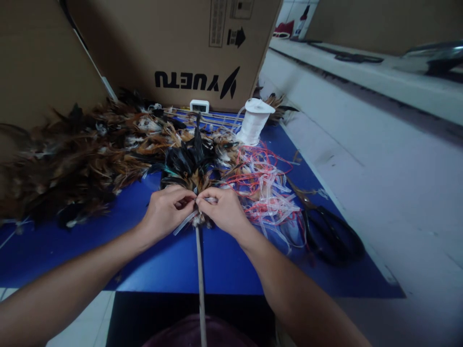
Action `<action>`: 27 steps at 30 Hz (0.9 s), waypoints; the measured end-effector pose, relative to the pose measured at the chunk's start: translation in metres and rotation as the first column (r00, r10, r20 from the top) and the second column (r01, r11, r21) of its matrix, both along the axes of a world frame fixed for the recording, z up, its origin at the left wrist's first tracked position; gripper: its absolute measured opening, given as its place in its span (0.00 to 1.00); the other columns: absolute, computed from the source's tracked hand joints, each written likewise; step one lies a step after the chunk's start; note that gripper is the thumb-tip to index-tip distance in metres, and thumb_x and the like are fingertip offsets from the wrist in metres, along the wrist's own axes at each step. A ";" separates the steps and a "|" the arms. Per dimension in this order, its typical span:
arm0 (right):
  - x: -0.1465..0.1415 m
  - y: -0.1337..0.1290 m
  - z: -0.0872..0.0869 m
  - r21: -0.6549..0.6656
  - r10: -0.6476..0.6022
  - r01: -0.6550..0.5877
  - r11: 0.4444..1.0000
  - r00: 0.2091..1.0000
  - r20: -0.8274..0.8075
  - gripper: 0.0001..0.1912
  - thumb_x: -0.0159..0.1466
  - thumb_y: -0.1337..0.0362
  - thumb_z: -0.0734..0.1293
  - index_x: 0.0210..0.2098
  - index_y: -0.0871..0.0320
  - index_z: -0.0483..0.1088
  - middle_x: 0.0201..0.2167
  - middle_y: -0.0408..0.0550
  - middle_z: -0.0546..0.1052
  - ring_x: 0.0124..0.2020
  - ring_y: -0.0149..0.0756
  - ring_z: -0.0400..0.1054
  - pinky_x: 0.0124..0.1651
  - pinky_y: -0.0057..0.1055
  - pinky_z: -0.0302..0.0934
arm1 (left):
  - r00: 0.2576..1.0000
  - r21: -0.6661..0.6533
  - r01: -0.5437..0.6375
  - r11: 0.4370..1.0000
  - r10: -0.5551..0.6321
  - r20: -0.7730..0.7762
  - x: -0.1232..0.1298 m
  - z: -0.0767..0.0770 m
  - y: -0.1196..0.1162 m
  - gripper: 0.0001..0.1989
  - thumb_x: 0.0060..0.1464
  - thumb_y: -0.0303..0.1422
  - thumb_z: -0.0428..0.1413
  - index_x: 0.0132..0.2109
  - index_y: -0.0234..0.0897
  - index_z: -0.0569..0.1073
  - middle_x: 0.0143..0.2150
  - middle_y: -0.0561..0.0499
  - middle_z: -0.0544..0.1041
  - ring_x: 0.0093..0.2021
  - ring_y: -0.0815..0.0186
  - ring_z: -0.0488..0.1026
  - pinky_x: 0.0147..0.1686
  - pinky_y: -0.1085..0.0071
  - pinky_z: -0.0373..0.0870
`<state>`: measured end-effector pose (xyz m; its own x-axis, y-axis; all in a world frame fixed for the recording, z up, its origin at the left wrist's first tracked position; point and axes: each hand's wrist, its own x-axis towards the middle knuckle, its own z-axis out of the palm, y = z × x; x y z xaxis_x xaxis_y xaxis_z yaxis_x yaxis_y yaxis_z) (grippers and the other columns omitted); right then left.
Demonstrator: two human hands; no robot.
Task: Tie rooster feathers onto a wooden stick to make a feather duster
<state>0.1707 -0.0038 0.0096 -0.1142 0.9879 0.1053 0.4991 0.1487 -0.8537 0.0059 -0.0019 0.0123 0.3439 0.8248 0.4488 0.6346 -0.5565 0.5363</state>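
My left hand [168, 207] and my right hand [222, 206] meet at the base of a bundle of dark and brown feathers [188, 156]. Both pinch a strip of clear plastic ribbon [186, 222] wrapped about the bundle, and one end slants out below my left hand. A thin wooden stick [200, 279] runs from the bundle down over the table's front edge toward my body. The fingertips nearly touch, so the exact hold on the ribbon is partly hidden.
Loose feathers [90, 154] heap at the left. Right of my hands lie tangled red and clear strips [267, 188] and black-handled scissors [331, 233]. A white spool [255, 120] and small white device [199, 106] stand before a cardboard box [173, 43]. A white wall [379, 159] borders the blue table [144, 274].
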 end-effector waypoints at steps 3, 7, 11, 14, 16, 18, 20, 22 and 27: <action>0.001 0.000 0.000 0.028 0.001 -0.002 1.000 1.000 0.016 0.07 0.53 0.64 0.65 0.26 0.57 0.76 0.15 0.38 0.66 0.20 0.26 0.58 0.26 0.24 0.50 | 0.999 0.005 0.020 1.000 -0.020 -0.037 -0.001 0.001 0.001 0.06 0.52 0.29 0.53 0.33 0.36 0.76 0.30 0.50 0.76 0.29 0.70 0.70 0.28 0.76 0.65; 0.002 0.000 0.000 0.083 0.018 -0.020 0.996 1.000 0.021 0.07 0.54 0.65 0.64 0.26 0.56 0.76 0.17 0.39 0.70 0.21 0.27 0.60 0.27 0.24 0.51 | 0.998 -0.084 0.021 0.996 -0.026 -0.065 -0.004 0.002 0.004 0.07 0.54 0.31 0.53 0.34 0.36 0.75 0.30 0.51 0.73 0.30 0.70 0.68 0.28 0.76 0.62; 0.002 0.001 0.000 0.101 0.055 -0.057 0.993 0.998 0.021 0.08 0.56 0.65 0.63 0.28 0.56 0.75 0.20 0.40 0.72 0.22 0.27 0.62 0.27 0.24 0.52 | 0.999 -0.205 0.021 0.979 -0.030 -0.039 -0.005 0.002 0.007 0.09 0.55 0.34 0.52 0.33 0.36 0.74 0.30 0.52 0.74 0.31 0.69 0.69 0.31 0.75 0.63; 0.003 0.001 -0.002 0.098 0.059 -0.062 0.993 0.998 0.030 0.08 0.56 0.65 0.63 0.28 0.56 0.75 0.20 0.40 0.72 0.23 0.27 0.63 0.27 0.24 0.52 | 0.998 -0.275 0.055 0.960 -0.062 -0.018 -0.006 0.002 0.010 0.10 0.56 0.35 0.51 0.34 0.37 0.74 0.31 0.52 0.76 0.32 0.68 0.71 0.33 0.73 0.65; 0.003 0.002 -0.003 0.093 0.062 -0.065 0.994 0.998 0.030 0.08 0.56 0.65 0.63 0.28 0.56 0.75 0.19 0.40 0.72 0.23 0.28 0.63 0.27 0.24 0.52 | 0.998 -0.313 0.060 0.948 -0.066 -0.009 -0.006 0.002 0.010 0.10 0.55 0.35 0.50 0.35 0.36 0.74 0.31 0.51 0.77 0.32 0.67 0.72 0.33 0.73 0.66; 0.003 0.002 -0.004 0.088 0.064 -0.067 0.994 0.997 0.032 0.08 0.56 0.65 0.63 0.29 0.56 0.75 0.19 0.40 0.72 0.23 0.28 0.64 0.27 0.23 0.52 | 0.998 -0.341 0.061 0.938 -0.063 0.007 -0.006 0.002 0.011 0.10 0.55 0.34 0.50 0.35 0.36 0.75 0.31 0.51 0.78 0.31 0.67 0.72 0.33 0.74 0.66; 0.003 0.002 -0.005 0.086 0.060 -0.063 0.994 0.998 0.036 0.08 0.56 0.64 0.63 0.29 0.56 0.75 0.19 0.40 0.72 0.23 0.28 0.64 0.27 0.24 0.52 | 0.998 -0.368 0.069 0.927 -0.061 0.031 -0.006 0.001 0.011 0.10 0.55 0.34 0.51 0.34 0.36 0.75 0.31 0.52 0.78 0.31 0.67 0.73 0.32 0.74 0.67; 0.003 0.002 -0.005 0.085 0.058 -0.061 0.994 0.997 0.040 0.08 0.56 0.64 0.64 0.29 0.56 0.75 0.19 0.40 0.72 0.23 0.28 0.64 0.27 0.24 0.52 | 0.996 -0.396 0.080 0.915 -0.063 0.057 -0.006 0.000 0.011 0.09 0.54 0.35 0.51 0.34 0.36 0.75 0.30 0.52 0.78 0.31 0.68 0.73 0.31 0.75 0.67; 0.001 0.002 -0.006 0.095 0.054 -0.058 0.994 0.998 0.039 0.07 0.56 0.65 0.64 0.29 0.56 0.76 0.20 0.40 0.73 0.24 0.28 0.64 0.28 0.24 0.53 | 0.994 -0.454 0.095 0.886 -0.058 0.095 -0.006 -0.004 0.010 0.10 0.54 0.35 0.51 0.34 0.35 0.74 0.29 0.51 0.77 0.29 0.68 0.72 0.28 0.76 0.67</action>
<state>0.1721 -0.0014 0.0037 -0.1744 0.9653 0.1946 0.5178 0.2580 -0.8156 -0.0004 0.0086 0.0083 0.3941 0.9174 0.0554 0.5469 -0.2826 0.7880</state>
